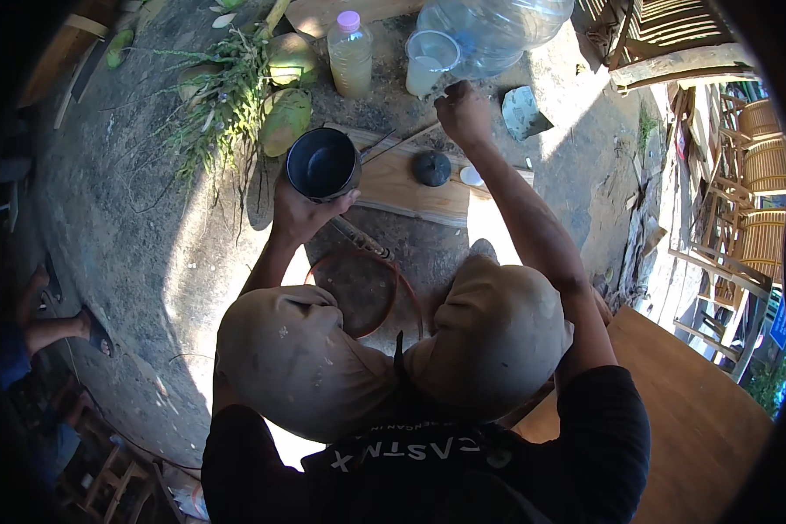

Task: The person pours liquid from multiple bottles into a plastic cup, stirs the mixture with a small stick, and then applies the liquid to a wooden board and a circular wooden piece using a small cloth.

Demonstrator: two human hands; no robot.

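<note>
My left hand (303, 211) is wrapped round a dark, round cup (323, 166), gripping it from below and the side. Its wide mouth faces up, and the black inside shows. Farther off, my right hand (465, 113) is stretched out with curled fingers beside a clear plastic cup (424, 75) of cloudy liquid. Whatever those fingers pinch, if anything, is too small to make out. On a wooden plank (393, 185) between my arms sits a dark round lid (431, 168) with a knob. A small white round piece (471, 176) lies to its right.
A bottle with a pink cap (351, 59) and a large clear plastic jug (506, 35) stand at the far side. Green coconuts (286, 122) and a leafy stalk (227, 105) lie left. A reddish hoop (421, 306) rests between my knees; bamboo chairs (760, 175) are at right.
</note>
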